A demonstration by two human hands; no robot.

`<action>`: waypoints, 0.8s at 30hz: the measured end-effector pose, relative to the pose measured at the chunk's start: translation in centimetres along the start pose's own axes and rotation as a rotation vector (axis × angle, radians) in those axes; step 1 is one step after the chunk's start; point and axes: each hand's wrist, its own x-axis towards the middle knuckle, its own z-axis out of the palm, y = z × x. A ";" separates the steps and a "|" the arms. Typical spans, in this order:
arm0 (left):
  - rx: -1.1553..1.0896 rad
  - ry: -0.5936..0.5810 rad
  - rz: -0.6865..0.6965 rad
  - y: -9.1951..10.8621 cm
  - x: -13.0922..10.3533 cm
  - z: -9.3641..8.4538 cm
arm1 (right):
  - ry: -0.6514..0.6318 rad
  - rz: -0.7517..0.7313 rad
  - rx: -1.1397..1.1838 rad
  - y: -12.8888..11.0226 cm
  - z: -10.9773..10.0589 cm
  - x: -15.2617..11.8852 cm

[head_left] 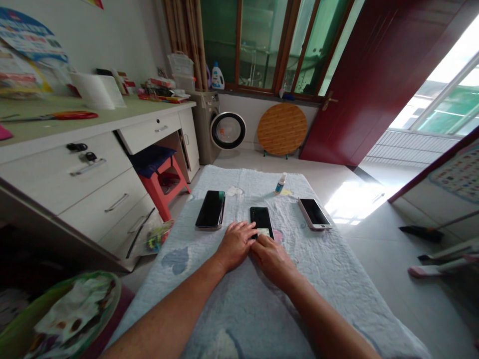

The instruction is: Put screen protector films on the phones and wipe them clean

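Observation:
A dark smartphone lies on the cloth-covered table in front of me, its lower part partly hidden by my hands. My left hand rests flat with its fingers stretched out, the tips on the phone's left edge. Curled fingers of my right hand press down at the phone's lower end. Just beyond them a small pale patch shows on the phone; whether it is cloth, paper or a label I cannot make out. To the left is a black phone, and to the right a white-framed phone. A small spray bottle stands behind.
A pale blue quilted cloth covers the table. At left are a desk with drawers, a red stool and a waste bin. Farther back are a washing machine with its door open and a round wooden tabletop.

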 end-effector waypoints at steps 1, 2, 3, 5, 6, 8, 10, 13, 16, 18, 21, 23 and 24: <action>-0.002 0.002 -0.001 0.0 0.0 0.0 | -0.004 0.008 0.003 0.0 0.0 0.0; -0.004 0.005 -0.003 -0.1 0.0 0.1 | -0.007 0.023 0.012 0.1 -0.2 -0.1; -0.006 0.007 -0.003 -0.1 0.0 0.2 | -0.006 0.042 0.024 0.3 -0.4 -0.2; -0.006 0.011 -0.001 -0.2 0.0 0.3 | 0.002 0.082 0.049 0.8 -1.0 -0.6; -0.003 0.014 0.000 -0.3 0.0 0.4 | 0.001 0.101 0.062 1.1 -1.4 -0.8; 0.001 0.018 0.002 -0.3 0.1 0.4 | -0.018 0.141 0.088 1.9 -2.3 -1.3; 0.002 0.020 0.001 -0.3 0.1 0.4 | -0.044 0.191 0.103 2.7 -3.1 -1.5; -0.005 0.019 0.003 -0.1 0.0 0.3 | -0.012 0.237 0.127 3.2 -3.7 -1.4; -0.024 0.046 -0.007 -0.1 -0.2 0.2 | 0.051 0.174 0.216 2.9 -3.1 -0.9; -0.040 0.072 -0.009 -0.1 -0.3 0.2 | 0.057 0.112 0.259 2.4 -2.4 -0.6; -0.058 0.080 0.007 -0.2 -0.3 0.2 | 0.047 0.073 0.246 2.2 -1.6 -0.2; -0.065 0.074 0.004 -0.2 -0.3 0.2 | 0.047 0.079 0.220 2.5 -1.5 0.4; -0.067 0.070 0.001 -0.2 -0.3 0.2 | 0.048 0.086 0.207 2.8 -1.5 0.8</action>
